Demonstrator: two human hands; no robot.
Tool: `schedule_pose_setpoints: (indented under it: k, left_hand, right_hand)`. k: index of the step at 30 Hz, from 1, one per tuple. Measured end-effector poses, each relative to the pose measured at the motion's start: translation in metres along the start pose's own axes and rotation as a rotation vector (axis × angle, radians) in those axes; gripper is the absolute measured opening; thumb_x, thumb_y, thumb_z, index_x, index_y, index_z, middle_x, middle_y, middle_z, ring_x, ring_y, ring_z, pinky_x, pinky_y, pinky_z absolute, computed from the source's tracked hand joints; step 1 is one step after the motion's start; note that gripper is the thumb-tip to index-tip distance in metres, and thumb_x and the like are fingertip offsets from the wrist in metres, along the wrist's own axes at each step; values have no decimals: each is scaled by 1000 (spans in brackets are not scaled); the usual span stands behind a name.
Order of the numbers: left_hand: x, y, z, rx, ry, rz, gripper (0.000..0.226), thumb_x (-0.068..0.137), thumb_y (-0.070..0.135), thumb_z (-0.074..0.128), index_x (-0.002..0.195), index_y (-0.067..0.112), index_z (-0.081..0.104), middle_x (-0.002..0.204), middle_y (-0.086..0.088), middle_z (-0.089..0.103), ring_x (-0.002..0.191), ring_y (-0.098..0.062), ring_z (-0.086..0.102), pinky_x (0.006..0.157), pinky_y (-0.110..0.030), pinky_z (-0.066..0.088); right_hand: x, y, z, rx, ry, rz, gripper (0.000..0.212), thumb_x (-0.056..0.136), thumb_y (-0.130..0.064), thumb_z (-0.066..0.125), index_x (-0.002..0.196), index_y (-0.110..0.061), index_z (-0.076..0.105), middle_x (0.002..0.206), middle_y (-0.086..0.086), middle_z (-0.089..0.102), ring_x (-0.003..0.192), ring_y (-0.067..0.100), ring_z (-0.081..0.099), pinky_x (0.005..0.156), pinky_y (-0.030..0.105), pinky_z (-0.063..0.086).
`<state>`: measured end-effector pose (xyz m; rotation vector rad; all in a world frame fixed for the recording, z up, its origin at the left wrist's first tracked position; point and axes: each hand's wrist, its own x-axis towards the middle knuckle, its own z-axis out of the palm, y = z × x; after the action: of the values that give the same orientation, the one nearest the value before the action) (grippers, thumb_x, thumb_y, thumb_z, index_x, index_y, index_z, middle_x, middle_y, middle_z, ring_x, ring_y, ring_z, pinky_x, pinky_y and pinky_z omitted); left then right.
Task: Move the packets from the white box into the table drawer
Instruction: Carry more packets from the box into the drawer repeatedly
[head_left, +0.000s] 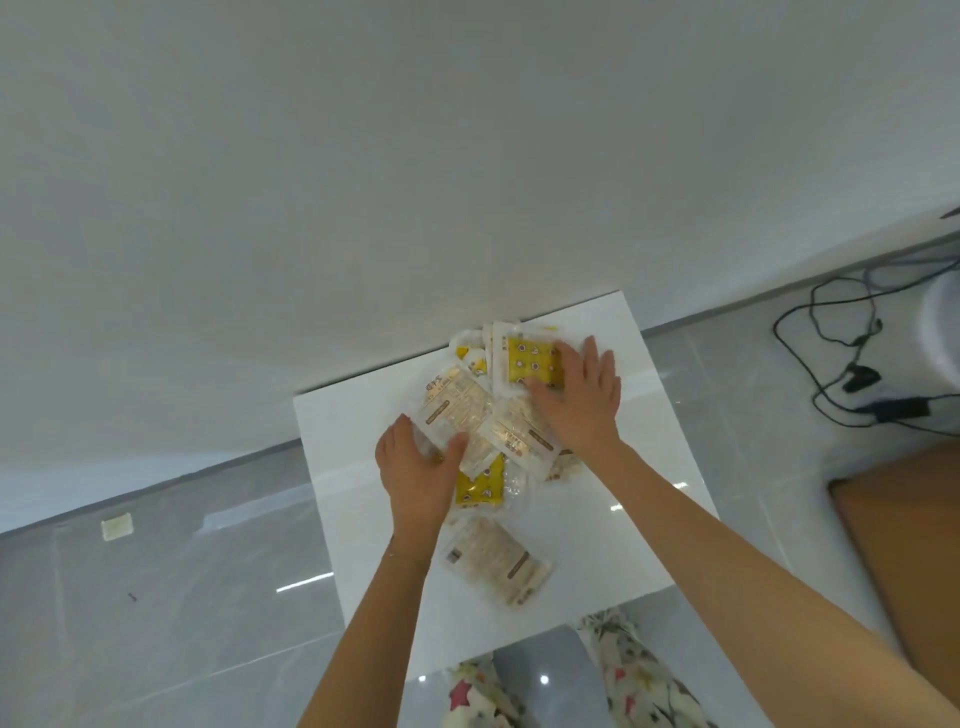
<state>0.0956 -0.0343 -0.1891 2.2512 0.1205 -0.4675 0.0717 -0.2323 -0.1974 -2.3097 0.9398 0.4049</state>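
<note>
Both hands are lying open on a pile of packets (498, 431) that is sitting on the far half of a white table (623, 519). The right hand (576, 400) is pressing down flat with its fingers straight and spread; its fingertips are resting on a yellow packet (527, 358) at the far end of the pile, and its palm is covering the clear packets just below that. It is not curling round anything. The left hand (418, 467) is resting on the near left edge of the pile with its fingers relaxed and slightly bent, its thumb stretching across onto a clear packet (454, 410) with printed text. Whether its fingers are hooking under that packet's edge cannot be told. The pile is lying between the two hands and partly under them, with a second yellow packet (480, 488) peeking out just beside the left wrist. A single packet (496, 561) is lying apart from the pile, nearer the person, between the two forearms and touching neither hand. The table is standing against a pale wall on a grey tiled floor (182, 597), with black cables (831, 332) trailing off to the right and a brown board (909, 545) showing at the right edge.
</note>
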Motion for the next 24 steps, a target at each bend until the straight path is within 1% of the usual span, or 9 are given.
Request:
schedule_pose_setpoints:
  k: [2,6,9,12,14,16,20,22,24]
  left_hand:
    - [-5,2,3,-69,6,2,43,74,47,70,103,22,51,104,3,62,100,-20,60,85,-47,53]
    - [-16,9,6,-179,22,0,34,85,20,69,112,23,48,109,7,62,99,-6,62,77,-24,55]
    - [-15,9,2,-221,31,-6,30,88,16,65,110,28,48,108,10,61,101,-12,63,80,-31,55]
    - [-13,10,-3,-236,18,-12,19,92,12,59,102,25,49,99,14,60,92,-8,64,72,-22,55]
    - [-12,11,-7,-224,29,9,14,93,9,56,100,19,49,94,14,59,84,0,62,64,-12,51]
    - [-10,9,-10,-228,45,25,10,95,10,53,100,16,48,92,12,58,79,6,60,62,-11,50]
    - [-9,8,-17,-249,67,38,7,100,16,45,107,17,46,100,3,61,85,-5,65,64,-17,54]
    - [-9,8,-23,-261,86,43,10,102,15,41,111,14,44,105,-1,62,90,-10,65,65,-16,54]
    - [-10,9,-31,-276,119,40,11,102,13,39,112,14,43,107,-4,61,92,-14,64,67,-16,53]
  right_hand:
    - [-5,1,0,86,5,-35,63,91,-46,54,145,-26,29,161,8,4,148,29,-2,118,46,7]
    - [-7,1,-4,247,-12,-64,71,75,-32,76,136,-25,39,150,6,28,140,29,22,108,37,22]
    - [0,-3,-15,422,-44,13,98,63,-22,87,143,-27,29,146,7,30,135,26,28,110,41,26]
    - [6,-5,-22,554,-68,85,107,65,-12,86,147,-33,20,144,6,31,133,26,34,106,48,38]
    - [7,-5,-25,704,-129,125,101,71,-3,80,147,-32,20,130,2,41,119,23,46,89,35,49]
    - [7,-4,-28,806,-153,177,91,75,0,76,145,-27,25,119,-1,46,105,17,51,74,24,47]
    - [6,0,-31,840,-83,187,80,76,0,75,140,-23,33,105,-8,52,100,16,56,79,29,50]
    - [5,3,-34,806,-35,154,79,76,1,74,139,-24,34,115,-4,51,106,19,56,87,35,52]
    - [2,3,-40,820,-21,141,79,77,1,73,141,-21,32,124,-2,48,110,18,54,89,34,51]
